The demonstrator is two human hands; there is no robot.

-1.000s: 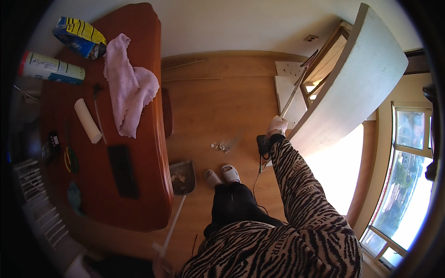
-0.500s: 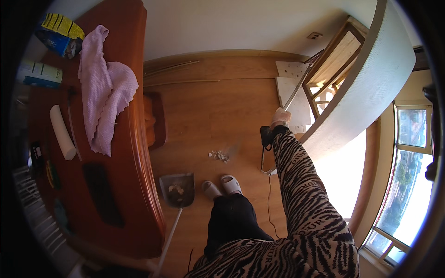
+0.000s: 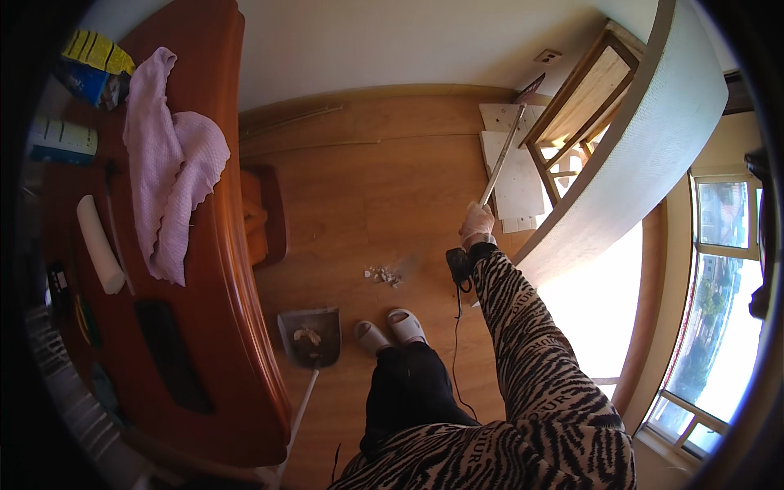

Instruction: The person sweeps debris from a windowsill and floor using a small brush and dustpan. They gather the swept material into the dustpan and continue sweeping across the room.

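Note:
My right hand (image 3: 477,224), in a thin see-through glove, is closed around a long pale pole (image 3: 505,155). The pole slants up and away to a dark, flat end (image 3: 531,87) near the wall. My left hand does not show. On the floor left of my feet sits a grey long-handled dustpan (image 3: 286,336) with pale scraps (image 3: 309,336) in it. Its white handle (image 3: 300,408) runs to the lower edge. A small pile of whitish debris (image 3: 382,275) lies in front of my slippers (image 3: 406,325).
A reddish-brown wooden cabinet (image 3: 237,327) at left carries a pink cloth (image 3: 175,180) and a white roll (image 3: 100,245). White boards (image 3: 510,175) and a wooden frame (image 3: 584,106) are at far right, beside a curved white panel (image 3: 645,163). A black cable (image 3: 456,351) hangs from my right wrist.
My right hand has shifted slightly left and nearer, bringing the pole with it. The pole's far end has moved left. The dustpan and debris keep their places on the floor.

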